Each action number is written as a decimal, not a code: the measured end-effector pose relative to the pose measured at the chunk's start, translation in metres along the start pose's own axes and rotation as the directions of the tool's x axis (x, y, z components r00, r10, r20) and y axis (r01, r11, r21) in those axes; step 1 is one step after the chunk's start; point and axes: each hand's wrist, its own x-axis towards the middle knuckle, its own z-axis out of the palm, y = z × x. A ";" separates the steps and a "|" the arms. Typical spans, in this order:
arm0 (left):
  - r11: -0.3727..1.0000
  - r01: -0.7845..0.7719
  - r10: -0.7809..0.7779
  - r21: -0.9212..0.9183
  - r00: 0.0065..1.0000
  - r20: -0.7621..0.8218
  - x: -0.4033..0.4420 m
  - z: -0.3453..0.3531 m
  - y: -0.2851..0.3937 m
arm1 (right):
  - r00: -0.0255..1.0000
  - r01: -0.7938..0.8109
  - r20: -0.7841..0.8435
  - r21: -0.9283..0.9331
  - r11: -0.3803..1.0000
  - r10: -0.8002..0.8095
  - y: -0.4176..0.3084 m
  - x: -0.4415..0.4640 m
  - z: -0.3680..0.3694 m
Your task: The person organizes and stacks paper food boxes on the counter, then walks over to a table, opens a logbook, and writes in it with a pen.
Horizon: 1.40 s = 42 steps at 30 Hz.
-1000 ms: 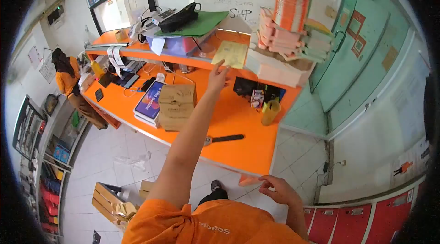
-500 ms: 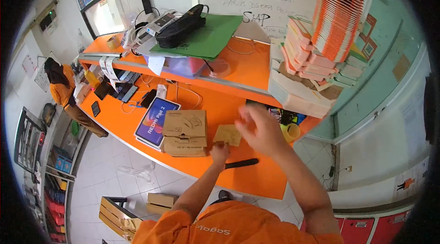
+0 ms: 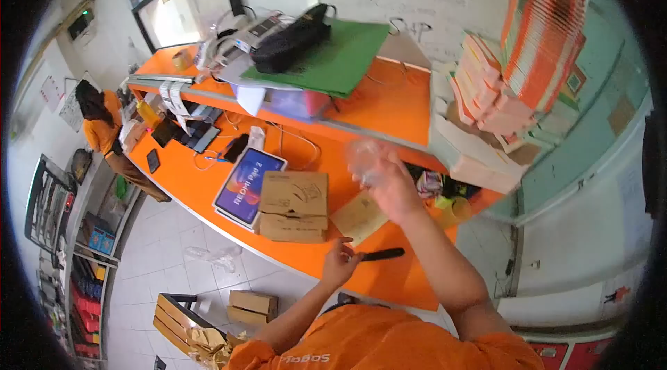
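My right hand (image 3: pixel 394 189) is raised above the orange counter, its fingers closed around a clear, roundish plastic thing (image 3: pixel 365 160), smeared by motion. Beneath it lies a flat brown paper piece (image 3: pixel 361 217), turned at an angle. My left hand (image 3: pixel 338 264) is low over the front edge, fingers apart, close to the paper's near corner. Its fingertips reach the left end of a black, slim-handled object (image 3: pixel 383 254); contact is unclear. Left of the paper stands a closed brown cardboard box (image 3: pixel 293 207), against a purple Redmi Pad 2 box (image 3: pixel 250 188).
A raised shelf (image 3: pixel 399 102) carries a green folder (image 3: pixel 347 57) and black pouch (image 3: pixel 292 40). Stacked orange-and-white boxes (image 3: pixel 542 36) tower at right. A yellow cup (image 3: pixel 455 211) stands near the right end. Another person (image 3: pixel 103 127) in orange stands far left. A wooden bench (image 3: pixel 174 321) is below.
My right hand now shows a clear plastic thing in it. My left hand has shifted off the brown paper toward the black object. The paper has turned, and the view has swung left.
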 end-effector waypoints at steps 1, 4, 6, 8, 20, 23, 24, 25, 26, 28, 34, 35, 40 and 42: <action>0.997 0.004 -0.003 -0.080 1.000 0.009 -0.016 -0.001 0.000 | 0.995 -0.094 0.022 0.079 0.992 0.093 0.001 -0.022 -0.014; 0.996 0.022 -0.022 -0.085 1.000 0.004 -0.035 -0.005 0.014 | 0.965 -0.263 0.070 0.238 0.935 0.254 0.019 -0.079 -0.066; 0.986 0.069 -0.066 -0.151 0.998 0.021 -0.046 -0.007 0.032 | 0.955 -0.158 -0.246 0.047 0.986 0.165 0.047 -0.111 -0.102; 0.994 0.055 -0.056 -0.096 0.998 -0.011 -0.051 -0.006 0.041 | 0.950 -0.246 -0.313 -0.761 0.601 -0.006 0.077 -0.143 -0.173; 0.937 -0.292 0.239 -0.192 0.936 -0.259 -0.013 -0.058 0.150 | 0.804 -0.177 -0.015 -0.960 -0.216 -0.594 0.076 -0.176 -0.168; 0.885 -0.453 0.371 -0.111 0.828 -0.421 0.032 -0.101 0.160 | 0.830 0.230 -0.013 -0.903 0.364 -0.558 0.038 -0.130 -0.101; 0.864 -0.499 0.410 -0.073 0.779 -0.474 0.047 -0.121 0.160 | 0.836 0.306 -0.008 -0.823 0.478 -0.548 0.024 -0.110 -0.076; 0.854 -0.506 0.378 -0.120 0.763 -0.525 0.062 -0.138 0.163 | 0.844 0.367 -0.004 -0.725 0.583 -0.537 0.013 -0.089 -0.051; 0.839 -0.520 0.349 -0.163 0.743 -0.571 0.081 -0.152 0.168 | 0.841 0.407 -0.021 -0.635 0.657 -0.541 0.002 -0.064 -0.027; 0.789 -0.573 0.335 -0.222 0.705 -0.625 0.117 -0.182 0.165 | 0.833 0.493 -0.039 -0.399 0.773 -0.552 -0.009 -0.010 -0.002; 0.820 -0.552 0.366 -0.152 0.709 -0.603 0.182 -0.267 0.152 | 0.896 0.364 -0.275 0.005 0.931 -0.349 -0.059 0.131 0.055; 0.821 -0.544 0.344 -0.175 0.715 -0.609 0.192 -0.280 0.147 | 0.912 0.321 -0.280 0.040 0.946 -0.298 -0.060 0.149 0.049; 0.832 -0.516 0.326 -0.205 0.753 -0.571 0.239 -0.329 0.145 | 0.934 0.274 -0.245 0.027 0.961 -0.260 -0.031 0.196 0.051; 0.833 -0.541 0.399 -0.113 0.729 -0.556 0.261 -0.345 0.147 | 0.927 0.305 -0.247 0.057 0.951 -0.283 -0.024 0.200 0.068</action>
